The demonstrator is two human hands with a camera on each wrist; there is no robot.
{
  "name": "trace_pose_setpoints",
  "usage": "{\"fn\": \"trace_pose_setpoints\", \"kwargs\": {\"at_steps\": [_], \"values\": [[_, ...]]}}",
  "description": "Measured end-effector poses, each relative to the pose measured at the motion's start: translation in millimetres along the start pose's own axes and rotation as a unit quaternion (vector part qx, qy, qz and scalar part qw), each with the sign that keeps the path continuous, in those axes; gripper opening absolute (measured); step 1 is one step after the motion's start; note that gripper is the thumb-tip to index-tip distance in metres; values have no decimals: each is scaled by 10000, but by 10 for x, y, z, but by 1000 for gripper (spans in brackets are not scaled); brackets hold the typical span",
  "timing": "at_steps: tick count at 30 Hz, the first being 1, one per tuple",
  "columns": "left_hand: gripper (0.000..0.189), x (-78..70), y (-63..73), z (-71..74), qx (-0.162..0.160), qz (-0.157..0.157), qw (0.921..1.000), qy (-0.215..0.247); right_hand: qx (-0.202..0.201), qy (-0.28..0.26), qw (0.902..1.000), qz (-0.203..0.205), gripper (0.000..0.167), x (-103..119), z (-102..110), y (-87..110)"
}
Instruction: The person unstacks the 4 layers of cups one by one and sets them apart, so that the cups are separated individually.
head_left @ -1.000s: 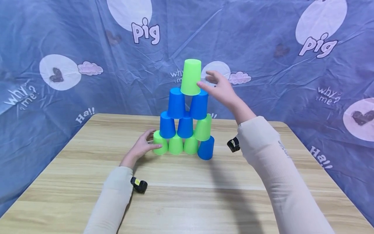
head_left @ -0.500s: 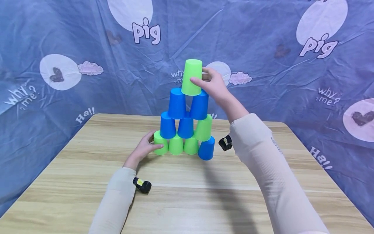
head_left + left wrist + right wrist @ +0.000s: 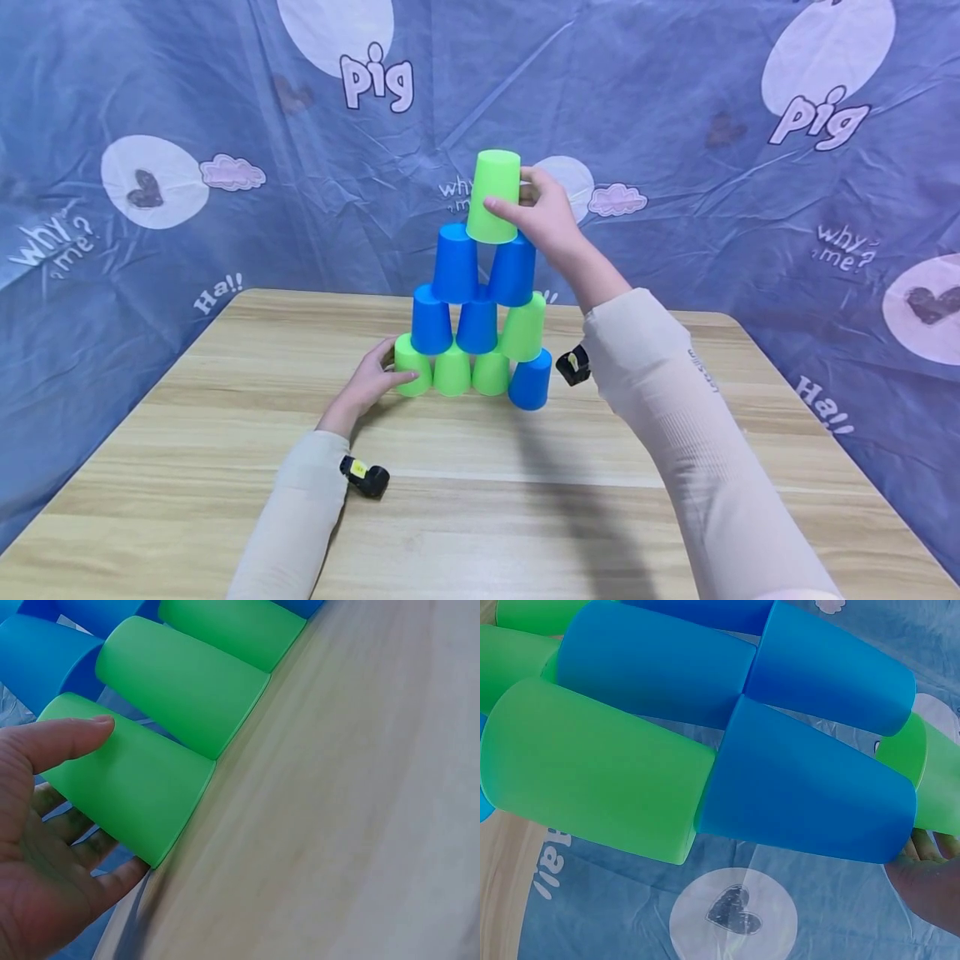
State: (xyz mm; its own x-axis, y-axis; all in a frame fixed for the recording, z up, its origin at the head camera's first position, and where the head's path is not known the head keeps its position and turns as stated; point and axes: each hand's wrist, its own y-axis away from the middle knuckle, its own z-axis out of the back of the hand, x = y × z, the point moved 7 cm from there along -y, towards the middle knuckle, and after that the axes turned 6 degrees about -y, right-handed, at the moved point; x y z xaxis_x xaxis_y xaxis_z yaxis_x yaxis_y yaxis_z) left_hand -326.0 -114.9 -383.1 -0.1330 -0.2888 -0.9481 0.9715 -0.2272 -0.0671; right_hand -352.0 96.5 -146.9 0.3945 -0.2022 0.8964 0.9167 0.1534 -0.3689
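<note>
Upside-down plastic cups form a pyramid of four tiers. At its peak is a green cup [image 3: 495, 179], bridging two blue cups [image 3: 455, 265]. My right hand [image 3: 546, 218] holds that top cup from the right, thumb across its front and fingers behind. In the right wrist view only part of the top cup [image 3: 941, 776] and of the hand shows. Down at the left corner, my left hand [image 3: 365, 386] clasps the end green cup [image 3: 142, 780] of the bottom row, thumb on the near side, fingers round the outer side. A blue cup [image 3: 529, 383] ends that row at the right.
The third tier down has two blue cups and a green cup [image 3: 523, 327] at its right. Under everything lies a wood-grain table [image 3: 465, 500]. A patterned blue cloth [image 3: 637, 100] hangs behind. Small black cameras [image 3: 365, 477] sit at both wrists.
My right hand has moved left from the top cup's edge and closed round it. That cup looks barely moved against the pyramid. The left hand stays at its cup.
</note>
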Motion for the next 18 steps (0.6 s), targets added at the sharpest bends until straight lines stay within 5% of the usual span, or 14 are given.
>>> {"fn": "trace_pose_setpoints", "kwargs": {"at_steps": [5, 18], "values": [[66, 170, -85, -1, -79, 17, 10000, 35, -36, 99, 9999, -17, 56, 0, 2, -7], [65, 164, -68, 12, -173, -8, 9998, -56, -177, 54, 9997, -138, 56, 60, 27, 8]]}}
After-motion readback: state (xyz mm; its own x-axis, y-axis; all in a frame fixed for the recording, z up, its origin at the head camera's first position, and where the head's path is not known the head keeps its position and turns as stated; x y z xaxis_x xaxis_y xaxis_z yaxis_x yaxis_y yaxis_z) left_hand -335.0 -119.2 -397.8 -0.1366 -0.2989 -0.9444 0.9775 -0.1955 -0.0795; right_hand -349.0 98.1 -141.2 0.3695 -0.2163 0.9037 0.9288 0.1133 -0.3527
